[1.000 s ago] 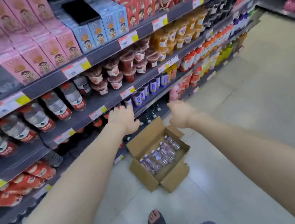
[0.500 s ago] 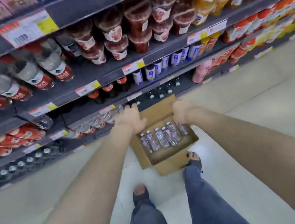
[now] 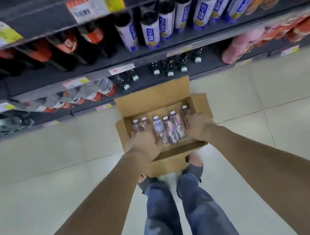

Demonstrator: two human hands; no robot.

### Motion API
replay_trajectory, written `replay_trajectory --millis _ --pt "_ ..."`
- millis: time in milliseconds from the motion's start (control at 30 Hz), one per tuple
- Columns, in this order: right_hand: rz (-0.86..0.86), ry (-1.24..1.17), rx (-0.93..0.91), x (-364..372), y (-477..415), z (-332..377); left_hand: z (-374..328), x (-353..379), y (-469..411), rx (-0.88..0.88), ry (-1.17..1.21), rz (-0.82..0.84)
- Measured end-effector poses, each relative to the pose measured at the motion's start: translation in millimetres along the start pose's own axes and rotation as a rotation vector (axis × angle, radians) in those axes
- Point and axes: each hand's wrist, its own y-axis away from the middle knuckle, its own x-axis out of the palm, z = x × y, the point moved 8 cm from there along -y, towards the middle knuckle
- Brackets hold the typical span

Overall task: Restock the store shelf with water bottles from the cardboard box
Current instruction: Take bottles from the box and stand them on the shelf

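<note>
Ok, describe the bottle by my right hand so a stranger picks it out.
On the floor before the shelves sits an open cardboard box with a row of water bottles. Yours is the rightmost bottle, alone partly under the right hand.

cardboard box (image 3: 155, 97): open, on floor | water bottles (image 3: 159, 128): six, lying inside | shelf (image 3: 164, 77): behind box

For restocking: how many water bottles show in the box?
6 water bottles in the cardboard box: two at the left hand, three in the middle, one at the right hand. Hands may hide more.
</note>
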Motion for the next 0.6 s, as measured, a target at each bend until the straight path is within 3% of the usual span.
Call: replay_trajectory --millis 300,600 --pt "-0.070 -0.146 0.108 105 -177 -73 16 158 -183 -0.019 -0.100 0.016" --pt "-0.091 -0.164 0.061 166 -314 -89 12 246 -319 0.002 -0.145 -0.051"
